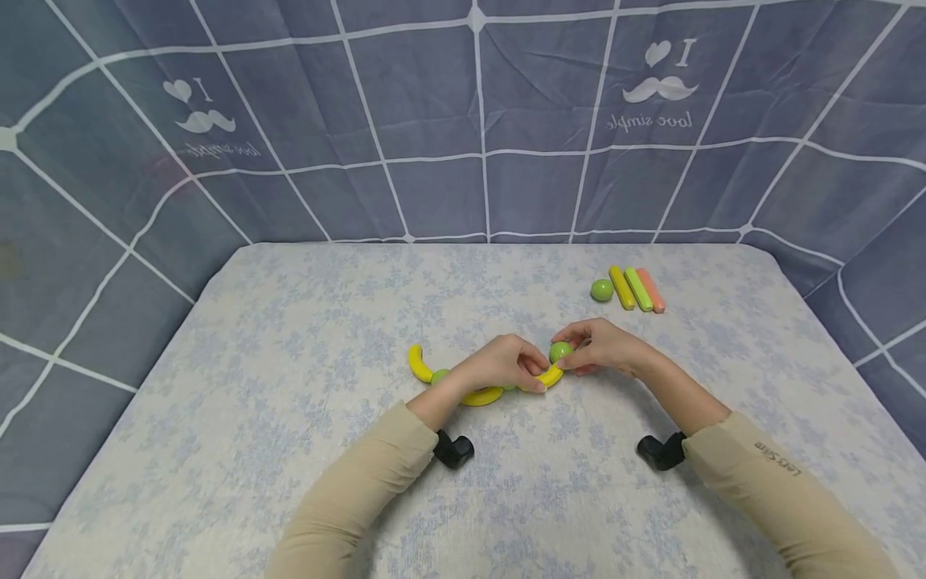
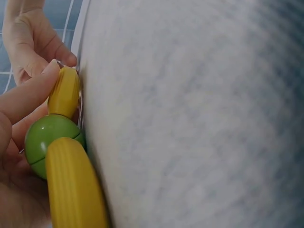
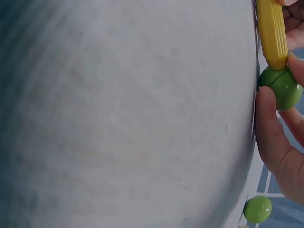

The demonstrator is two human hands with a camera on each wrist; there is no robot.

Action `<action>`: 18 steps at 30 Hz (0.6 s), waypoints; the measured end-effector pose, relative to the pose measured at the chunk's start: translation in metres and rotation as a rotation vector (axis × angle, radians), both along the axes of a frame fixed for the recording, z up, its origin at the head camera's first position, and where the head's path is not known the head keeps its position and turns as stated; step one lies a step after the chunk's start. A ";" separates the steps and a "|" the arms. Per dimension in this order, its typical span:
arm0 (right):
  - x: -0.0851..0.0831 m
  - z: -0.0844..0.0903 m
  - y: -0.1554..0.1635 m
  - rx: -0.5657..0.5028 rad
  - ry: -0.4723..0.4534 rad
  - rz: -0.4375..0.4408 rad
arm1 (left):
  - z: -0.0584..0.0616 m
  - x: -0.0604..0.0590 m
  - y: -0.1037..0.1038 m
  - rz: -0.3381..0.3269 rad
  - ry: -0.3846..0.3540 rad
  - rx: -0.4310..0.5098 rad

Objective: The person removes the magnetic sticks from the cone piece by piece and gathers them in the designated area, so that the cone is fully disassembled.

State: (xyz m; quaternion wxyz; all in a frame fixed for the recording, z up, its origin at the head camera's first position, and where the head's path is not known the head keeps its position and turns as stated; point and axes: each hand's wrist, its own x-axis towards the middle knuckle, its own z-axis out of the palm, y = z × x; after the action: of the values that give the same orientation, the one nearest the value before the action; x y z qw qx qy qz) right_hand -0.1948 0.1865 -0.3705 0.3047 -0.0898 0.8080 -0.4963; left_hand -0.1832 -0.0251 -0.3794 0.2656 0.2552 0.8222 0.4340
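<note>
A chain of curved yellow rods and green balls lies on the table. At its left end is a curved yellow rod (image 1: pixel 419 364), joined by a green ball (image 1: pixel 440 375) to a middle yellow rod (image 1: pixel 483 396). My left hand (image 1: pixel 502 362) pinches the right-hand yellow rod (image 1: pixel 552 375), which meets a green ball (image 2: pixel 45 137) in the left wrist view. Between the fingers and thumb of my right hand (image 1: pixel 606 347) is another green ball (image 1: pixel 560 351). In the right wrist view this ball touches the yellow rod's end (image 3: pixel 274 54). My left forearm partly covers the chain.
Farther back on the right lie a loose green ball (image 1: pixel 601 290) and three straight sticks: yellow (image 1: pixel 621 288), lime (image 1: pixel 639 289) and coral (image 1: pixel 651 290). A patterned cloth covers the table (image 1: pixel 304 322). Behind it hangs a grey-blue curtain (image 1: pixel 434 104).
</note>
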 end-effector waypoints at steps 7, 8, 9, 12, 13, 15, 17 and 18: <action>0.001 -0.002 -0.002 0.013 0.036 -0.014 | -0.002 0.000 -0.001 -0.007 0.008 -0.019; 0.001 -0.002 -0.002 0.017 0.043 -0.013 | -0.002 0.000 -0.001 -0.005 0.011 -0.023; 0.001 -0.002 -0.002 0.025 0.052 -0.012 | -0.002 0.000 -0.001 -0.002 0.014 -0.026; 0.001 -0.001 -0.002 0.037 0.067 -0.006 | -0.003 -0.001 0.000 0.002 0.025 -0.040; 0.000 -0.001 -0.001 0.033 0.065 -0.004 | -0.003 -0.001 0.000 0.003 0.027 -0.044; 0.000 -0.001 0.000 0.018 0.055 -0.001 | -0.004 0.000 0.000 0.007 0.030 -0.050; -0.001 -0.002 0.001 -0.010 0.032 0.002 | -0.003 0.000 0.000 0.011 0.033 -0.054; -0.001 -0.003 0.002 -0.023 0.020 0.003 | -0.003 0.000 0.000 0.012 0.039 -0.059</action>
State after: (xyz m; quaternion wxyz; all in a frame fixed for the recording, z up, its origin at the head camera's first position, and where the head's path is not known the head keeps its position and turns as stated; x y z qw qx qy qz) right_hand -0.1963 0.1883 -0.3732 0.2962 -0.0993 0.8051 -0.5041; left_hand -0.1831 -0.0248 -0.3827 0.2546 0.2509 0.8410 0.4061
